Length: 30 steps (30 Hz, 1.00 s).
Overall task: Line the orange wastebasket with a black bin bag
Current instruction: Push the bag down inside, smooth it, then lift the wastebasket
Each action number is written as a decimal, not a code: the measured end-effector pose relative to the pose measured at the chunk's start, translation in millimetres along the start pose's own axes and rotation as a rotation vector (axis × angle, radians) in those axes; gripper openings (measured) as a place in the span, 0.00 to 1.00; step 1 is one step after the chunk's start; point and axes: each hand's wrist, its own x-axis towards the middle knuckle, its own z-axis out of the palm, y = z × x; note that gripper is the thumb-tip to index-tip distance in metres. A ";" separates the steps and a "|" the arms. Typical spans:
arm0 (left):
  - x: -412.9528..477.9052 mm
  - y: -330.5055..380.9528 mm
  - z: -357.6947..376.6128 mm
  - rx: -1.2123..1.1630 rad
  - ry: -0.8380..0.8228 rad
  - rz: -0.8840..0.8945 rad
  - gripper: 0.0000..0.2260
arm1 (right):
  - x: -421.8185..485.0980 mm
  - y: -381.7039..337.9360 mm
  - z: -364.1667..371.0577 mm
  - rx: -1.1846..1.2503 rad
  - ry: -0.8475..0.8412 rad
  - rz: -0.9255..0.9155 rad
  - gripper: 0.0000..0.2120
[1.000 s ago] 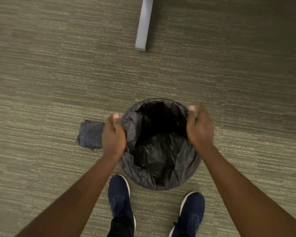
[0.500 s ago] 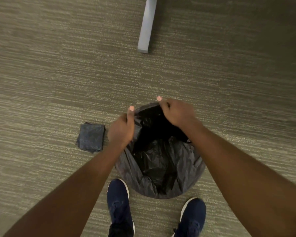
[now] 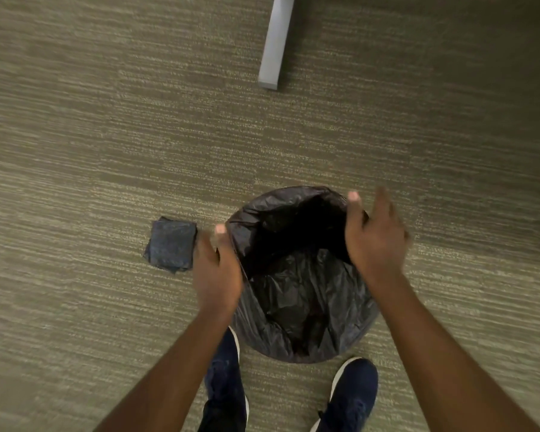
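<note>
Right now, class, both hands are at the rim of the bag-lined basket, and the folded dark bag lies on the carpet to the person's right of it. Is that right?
Not quite. The head view shows the folded dark bag on the carpet to the person's left of the basket, beside the left hand. The rest holds: the left hand and the right hand are at the rim of the black bin bag.

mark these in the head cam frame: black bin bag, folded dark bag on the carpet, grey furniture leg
black plastic bin bag (image 3: 306, 294), head view, crumpled inner wall near the middle
folded dark square bag (image 3: 171, 244), head view, centre of its top face
grey rectangular furniture leg (image 3: 275, 45), head view, middle of the front face
</note>
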 end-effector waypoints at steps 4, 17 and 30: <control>-32.7 -14.4 11.1 -0.210 0.091 -0.146 0.28 | -43.5 37.5 11.0 0.270 -0.031 0.201 0.30; -44.4 -39.4 17.2 -0.718 0.099 -0.678 0.43 | -70.7 73.9 16.7 0.693 0.097 0.560 0.40; -62.9 -45.1 25.3 -0.293 0.201 -0.286 0.22 | -92.2 42.4 77.8 -0.669 -0.853 -0.426 0.38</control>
